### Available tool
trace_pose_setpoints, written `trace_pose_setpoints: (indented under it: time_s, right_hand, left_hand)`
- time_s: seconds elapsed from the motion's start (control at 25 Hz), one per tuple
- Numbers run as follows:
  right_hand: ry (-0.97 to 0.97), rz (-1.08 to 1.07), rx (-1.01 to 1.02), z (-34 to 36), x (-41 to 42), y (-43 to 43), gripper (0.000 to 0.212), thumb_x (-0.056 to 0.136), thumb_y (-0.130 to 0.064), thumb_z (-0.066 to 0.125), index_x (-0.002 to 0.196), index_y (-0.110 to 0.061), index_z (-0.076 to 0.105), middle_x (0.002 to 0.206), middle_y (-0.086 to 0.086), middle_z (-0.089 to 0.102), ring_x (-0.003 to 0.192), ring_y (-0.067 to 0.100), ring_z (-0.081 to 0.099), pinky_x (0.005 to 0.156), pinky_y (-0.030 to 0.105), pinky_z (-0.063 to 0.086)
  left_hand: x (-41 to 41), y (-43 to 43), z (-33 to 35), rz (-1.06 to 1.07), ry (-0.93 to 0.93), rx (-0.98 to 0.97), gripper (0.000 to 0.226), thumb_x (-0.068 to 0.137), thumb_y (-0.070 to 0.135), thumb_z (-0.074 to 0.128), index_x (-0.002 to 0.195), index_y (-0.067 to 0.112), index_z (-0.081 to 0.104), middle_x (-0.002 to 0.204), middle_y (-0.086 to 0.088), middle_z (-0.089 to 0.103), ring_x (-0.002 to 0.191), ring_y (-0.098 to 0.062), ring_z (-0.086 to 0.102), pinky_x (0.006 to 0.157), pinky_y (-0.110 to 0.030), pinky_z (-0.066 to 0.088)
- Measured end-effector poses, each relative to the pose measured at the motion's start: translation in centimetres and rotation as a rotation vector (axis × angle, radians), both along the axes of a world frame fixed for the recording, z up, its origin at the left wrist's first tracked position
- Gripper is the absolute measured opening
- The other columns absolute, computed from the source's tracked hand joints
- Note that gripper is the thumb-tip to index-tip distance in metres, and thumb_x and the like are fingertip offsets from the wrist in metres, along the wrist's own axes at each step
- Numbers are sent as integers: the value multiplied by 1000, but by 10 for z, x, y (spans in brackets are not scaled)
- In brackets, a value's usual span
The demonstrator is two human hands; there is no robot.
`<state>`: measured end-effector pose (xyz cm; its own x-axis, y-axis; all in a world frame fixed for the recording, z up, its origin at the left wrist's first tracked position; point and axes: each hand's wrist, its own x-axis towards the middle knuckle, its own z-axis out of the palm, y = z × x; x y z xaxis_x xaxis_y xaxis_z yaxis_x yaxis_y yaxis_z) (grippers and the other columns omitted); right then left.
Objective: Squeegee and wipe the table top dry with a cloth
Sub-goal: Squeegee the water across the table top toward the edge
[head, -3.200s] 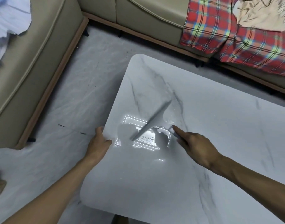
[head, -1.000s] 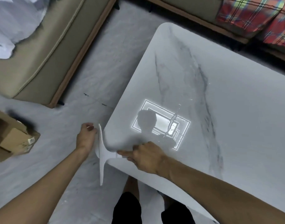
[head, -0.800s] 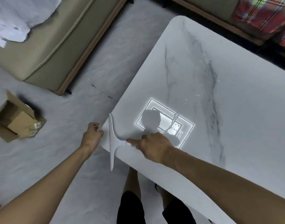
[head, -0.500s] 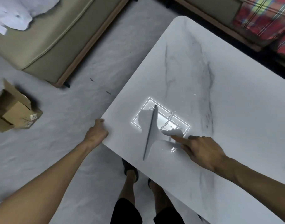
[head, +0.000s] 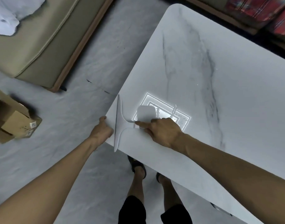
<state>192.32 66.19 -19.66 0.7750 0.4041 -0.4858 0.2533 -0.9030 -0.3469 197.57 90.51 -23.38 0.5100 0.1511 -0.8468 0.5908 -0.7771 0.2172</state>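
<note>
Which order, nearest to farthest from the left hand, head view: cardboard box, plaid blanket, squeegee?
1. Squeegee, beside the left hand, at the table edge.
2. Cardboard box, on the floor, left.
3. Plaid blanket, far upper right.

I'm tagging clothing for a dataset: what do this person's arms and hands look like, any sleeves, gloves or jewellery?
The left forearm and right forearm are bare to the frame edge, no sleeves in view. The left grip and right grip are ungloved hands; no watch, band or ring shows on the wrists or visible fingers.
</note>
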Motion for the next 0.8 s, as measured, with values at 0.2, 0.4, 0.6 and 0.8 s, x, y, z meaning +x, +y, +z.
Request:
trace_pose_setpoints:
  time_s: [0.2, 0.4, 0.6, 0.8]
  right_hand:
    - [-12, -252, -49, 20, -58, -95, 46, 101, -37, 33, 144, -51, 28, 89, -2, 63, 79, 29, 65, 61, 35, 47]
    - [-45, -340, -169, 42, -123, -153, 47, 100, -42, 32, 147, -48, 30, 69, -9, 47, 59, 22, 58, 52, 31, 43]
    - [-19, -287, -9, 51, -112, -107, 46, 101, -44, 32, 145, -54, 24, 80, -9, 58, 71, 23, 64, 56, 29, 44]
    - [12, -2, 81, 18, -76, 6, 46, 103, -34, 38, 148, -42, 30, 91, 5, 66, 79, 30, 63, 61, 33, 38]
  left_hand:
    - [-6, -16, -9, -109, -18, 90, 69, 83, 8, 48, 145, 16, 19, 131, -19, 46, 88, -27, 50, 67, -30, 40]
    - [-18, -31, -13, -215, -192, 174, 57, 82, 15, 51, 135, 11, 30, 132, -21, 41, 117, -39, 47, 97, -46, 45]
    - [-22, -42, -12, -287, -261, 95, 63, 82, 9, 51, 142, 10, 31, 138, -16, 42, 126, -35, 44, 104, -44, 40]
    - [-17, -22, -11, -208, -353, 197, 56, 83, 7, 52, 138, 8, 39, 136, -19, 50, 121, -39, 52, 100, -46, 44]
